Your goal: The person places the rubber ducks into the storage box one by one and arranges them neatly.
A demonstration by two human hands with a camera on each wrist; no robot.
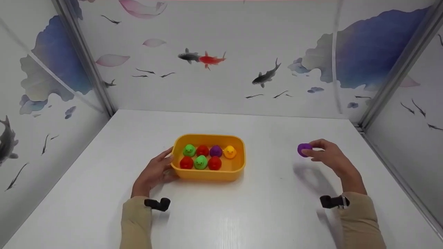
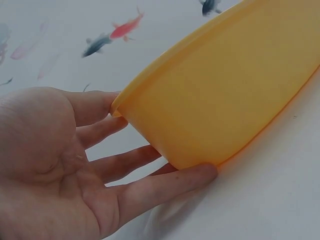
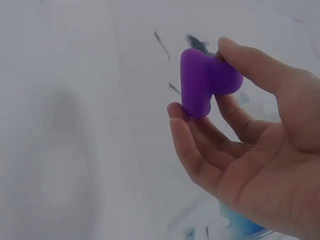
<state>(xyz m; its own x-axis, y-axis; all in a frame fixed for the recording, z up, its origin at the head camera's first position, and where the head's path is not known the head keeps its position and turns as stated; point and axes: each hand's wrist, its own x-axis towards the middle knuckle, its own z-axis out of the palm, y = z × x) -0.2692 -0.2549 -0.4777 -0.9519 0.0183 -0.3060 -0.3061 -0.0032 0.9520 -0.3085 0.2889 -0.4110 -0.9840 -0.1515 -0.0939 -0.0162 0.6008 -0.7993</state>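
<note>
A yellow-orange plastic tub [image 1: 207, 175] stands on the white table with several small toy ducks inside. Two are green, such as one duck [image 1: 200, 162]; others are a red duck [image 1: 186, 163], a purple duck [image 1: 216, 151] and a yellow duck [image 1: 229, 152]. My left hand [image 1: 158, 170] rests against the tub's left end, its fairly straight fingers [image 2: 192, 175] spread from rim to bottom corner. Off to the right, my right hand [image 1: 328, 155] pinches another purple duck [image 3: 197, 82] above the table, its shadow below. In the right wrist view, the thumb presses on its rounded part.
The white table [image 1: 221, 214] is enclosed by a back wall [image 1: 221, 90] and side panels printed with fish and petals. Metal corner posts [image 1: 86, 58] rise at the left and right. Black wrist cameras [image 1: 159, 204] sit on both tan sleeves.
</note>
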